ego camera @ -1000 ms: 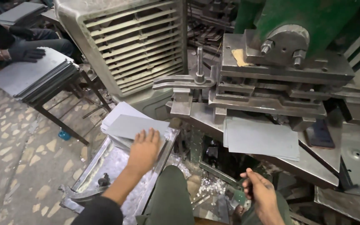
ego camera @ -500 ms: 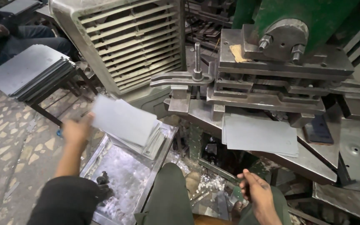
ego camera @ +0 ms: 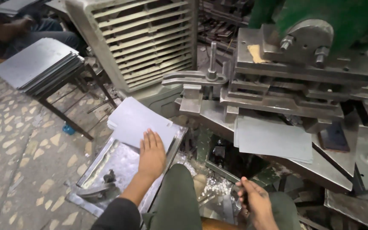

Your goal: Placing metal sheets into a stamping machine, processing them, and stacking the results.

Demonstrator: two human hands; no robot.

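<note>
At right, green press machine (ego camera: 320,17) with grey steel die block (ego camera: 294,81); largest item in view. Beneath die, on sloped press bed (ego camera: 337,174), grey sheet blank (ego camera: 273,138) lying flat, long axis roughly left to right.

Behind, at centre left: louvred cooler housing (ego camera: 145,38). Far left: stack of grey sheets (ego camera: 35,64) on dark metal stand (ego camera: 64,115); another person's hand (ego camera: 20,25) near upper left corner, kept separate from own hands.

Lower centre left: shiny metal tray (ego camera: 107,164) serving as worktop, scrap bits at its near end. Small pile of grey sheets (ego camera: 137,121) resting on tray's far end, tilted, long axis running from near right to far left.

Left hand (ego camera: 152,155) laid flat, palm down, fingers extended and together, pressing on near right edge of pile; not gripping, not curled round any sheet. Pile lies directly ahead of fingertips, away from body and slightly left.

Right hand (ego camera: 256,202) low at right of knee, fingers curled round a thin dark object (ego camera: 237,191); kind of object cannot be told. Well apart from pile.

Key relation: left hand touching pile, right hand well apart from it; blank under die nearer to right hand, up and to its right.
</note>
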